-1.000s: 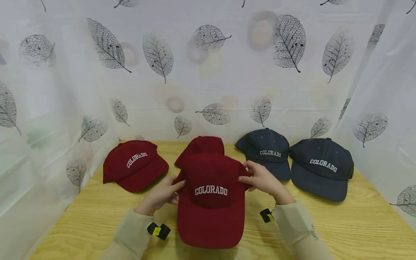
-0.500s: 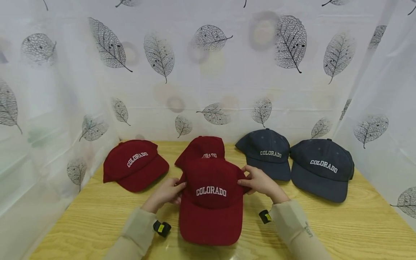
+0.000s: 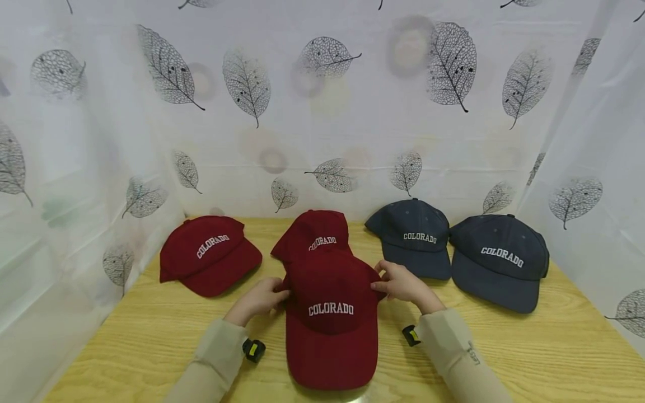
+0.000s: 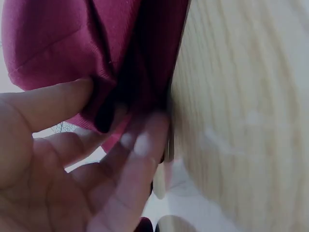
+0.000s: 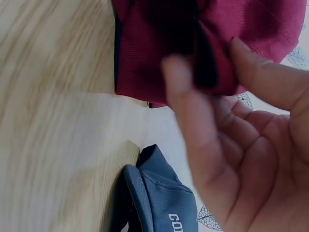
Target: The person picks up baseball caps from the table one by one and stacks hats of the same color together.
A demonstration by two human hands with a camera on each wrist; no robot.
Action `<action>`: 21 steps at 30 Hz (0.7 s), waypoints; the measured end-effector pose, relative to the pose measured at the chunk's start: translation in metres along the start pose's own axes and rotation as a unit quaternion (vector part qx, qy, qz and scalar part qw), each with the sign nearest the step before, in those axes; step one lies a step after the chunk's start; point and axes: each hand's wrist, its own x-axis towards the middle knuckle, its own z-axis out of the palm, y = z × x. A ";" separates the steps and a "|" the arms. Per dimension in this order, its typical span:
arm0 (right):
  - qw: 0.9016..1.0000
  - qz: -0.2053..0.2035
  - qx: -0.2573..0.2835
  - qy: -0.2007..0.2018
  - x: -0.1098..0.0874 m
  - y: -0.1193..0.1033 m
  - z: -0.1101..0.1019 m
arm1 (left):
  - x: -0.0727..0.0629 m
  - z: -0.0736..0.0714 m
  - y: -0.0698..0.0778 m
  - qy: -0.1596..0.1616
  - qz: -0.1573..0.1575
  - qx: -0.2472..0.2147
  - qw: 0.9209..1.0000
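Observation:
A red baseball cap (image 3: 331, 350) with white COLORADO lettering faces me at the front middle, brim toward me. My left hand (image 3: 259, 300) pinches its left side edge, thumb outside; the left wrist view shows the thumb on the red cloth (image 4: 53, 43) and the other fingers behind. On the opposite side my right hand (image 3: 405, 286) pinches the edge between thumb and fingers, seen in the right wrist view against the dark inner band (image 5: 205, 63). Directly behind stands a second red cap (image 3: 317, 226), its brim hidden by the front one.
Another red cap (image 3: 209, 254) sits at the left on the wooden table (image 3: 146, 347). Two navy COLORADO caps stand at the right: one farther back (image 3: 413, 224), one nearer the edge (image 3: 496, 285). A leaf-patterned white curtain (image 3: 347, 123) encloses the back and sides.
The front red cap has come down and slightly right, between both hands. More of the lettering on the cap behind it now shows. The other caps have stayed put.

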 end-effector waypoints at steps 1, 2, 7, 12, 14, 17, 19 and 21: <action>1.000 -0.007 -0.015 0.003 0.000 0.000 0.000 | 0.001 0.000 0.000 0.007 0.000 0.012 1.000; 0.999 -0.014 -0.031 0.008 0.000 0.000 0.000 | 0.001 -0.001 0.000 0.013 0.001 0.021 1.000; 0.996 -0.034 -0.082 0.030 0.001 0.001 -0.001 | 0.005 -0.002 0.002 0.034 -0.004 0.033 0.999; 0.997 -0.045 -0.047 0.032 0.003 0.004 -0.003 | 0.012 -0.002 0.001 0.027 0.027 0.023 0.999; 0.998 -0.050 -0.022 0.030 0.003 0.005 -0.003 | 0.014 -0.002 -0.001 0.024 0.031 -0.001 0.999; 0.998 -0.058 0.009 0.030 0.004 0.006 -0.002 | 0.017 -0.002 -0.005 0.017 0.021 -0.057 0.998; 0.997 -0.061 0.016 0.036 0.005 0.007 -0.002 | 0.018 -0.002 -0.007 0.014 0.012 -0.091 0.996; 0.997 -0.060 0.021 0.040 0.005 0.007 -0.002 | 0.018 -0.003 -0.007 0.014 0.009 -0.111 0.994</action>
